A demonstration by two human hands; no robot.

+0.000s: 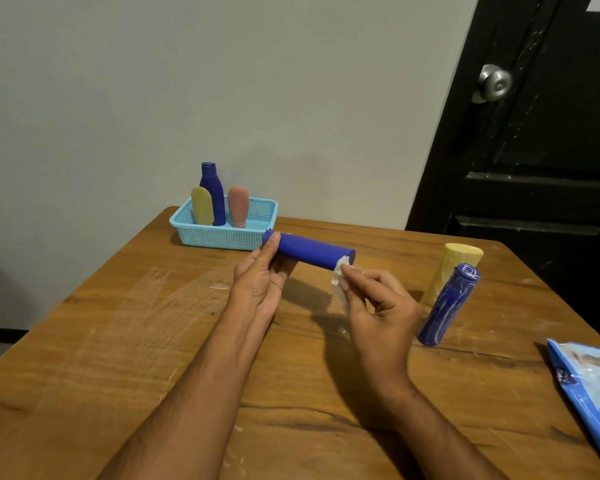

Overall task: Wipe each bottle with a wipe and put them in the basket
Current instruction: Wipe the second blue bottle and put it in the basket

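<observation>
Blue plastic fills the middle of the scene: a dark blue bottle (309,251) is held on its side above the wooden table (153,341), off the surface. The left hand (260,275) grips it near the cap end, fingers curled under the body and thumb lying along the top. The right hand (374,306) pinches a crumpled white wipe (340,277) between thumb and fingertips and presses it against the bottle's flat base end.

The step in hand appears to be the wiping of this bottle, at its base rim. Three bottles already stand in the light blue basket (222,237) at the table's far edge: a tall blue bottle (212,192), a yellow bottle (202,206) and a pink bottle (238,206). Near the right edge two more wait, a second blue bottle (447,306) marked with pale smears and, just behind it, a yellow tube (454,268); both seem unwiped as yet. A blue wipes pack (593,386) lies at the near right corner.

Judging by this, the task is roughly half done. The next move probably calls for turning the bottle in the left hand so the wipe covers the remaining surface, then carrying it to the open right part of the basket and standing it clear of the pink bottle.
</observation>
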